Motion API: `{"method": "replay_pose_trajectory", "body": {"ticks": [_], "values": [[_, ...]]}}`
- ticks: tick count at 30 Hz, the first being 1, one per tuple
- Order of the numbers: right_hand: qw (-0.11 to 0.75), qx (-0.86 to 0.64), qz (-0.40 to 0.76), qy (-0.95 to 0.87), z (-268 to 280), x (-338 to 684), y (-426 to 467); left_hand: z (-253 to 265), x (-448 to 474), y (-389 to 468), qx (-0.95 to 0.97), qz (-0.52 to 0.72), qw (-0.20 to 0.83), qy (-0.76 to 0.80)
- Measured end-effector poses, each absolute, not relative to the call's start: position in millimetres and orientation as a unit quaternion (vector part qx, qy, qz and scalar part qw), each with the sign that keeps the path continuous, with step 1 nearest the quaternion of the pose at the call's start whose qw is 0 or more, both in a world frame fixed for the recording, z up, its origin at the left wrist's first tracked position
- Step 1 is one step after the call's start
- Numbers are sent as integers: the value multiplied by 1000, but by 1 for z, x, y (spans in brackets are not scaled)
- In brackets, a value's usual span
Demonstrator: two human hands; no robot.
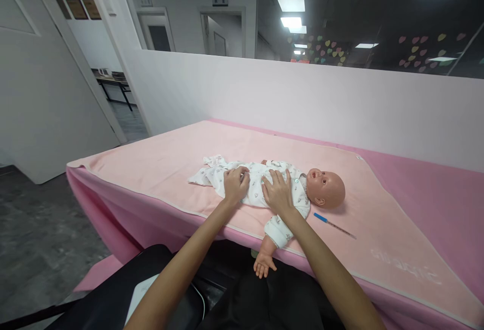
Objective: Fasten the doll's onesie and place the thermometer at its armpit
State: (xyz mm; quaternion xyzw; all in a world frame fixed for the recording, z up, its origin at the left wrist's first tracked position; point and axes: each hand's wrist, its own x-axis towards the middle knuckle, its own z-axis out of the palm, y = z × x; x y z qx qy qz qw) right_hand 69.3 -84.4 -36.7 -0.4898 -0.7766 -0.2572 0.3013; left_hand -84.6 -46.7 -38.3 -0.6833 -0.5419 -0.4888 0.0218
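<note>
A bald, tan-skinned baby doll in a white, small-print long-sleeved sleepsuit lies on its back between our two hands, smooth round head to the right, legs to the left, mouth open and face upward. Its near arm hangs over the counter's edge, cuff bunched, little fingers parted; loose, rumpled fabric trails at the foot end. Our right hand is spread flat across the doll's chest. Our left hand rests on the lower body with curled fingers; we cannot tell whether they pinch the cloth.

Beneath lies a peach-pink, pale-edged blanket with faint lettering at one corner, spread over a counter covered in deeper pink cloth. Near the doll's head we see a thin stick with a blue handle. Behind rises a plain white partition wall, topped by dark glass panes dotted with coloured hearts. At left, a pale door stands open above a grey, mottled floor.
</note>
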Motion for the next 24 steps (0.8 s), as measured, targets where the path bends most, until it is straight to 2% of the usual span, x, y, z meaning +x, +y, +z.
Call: {"method": "replay_pose_trajectory", "body": {"ticks": [24], "values": [[408,-579,-201,-676,-40,77,-80,-41,-84,-45,-673,-506,21,-539]]}}
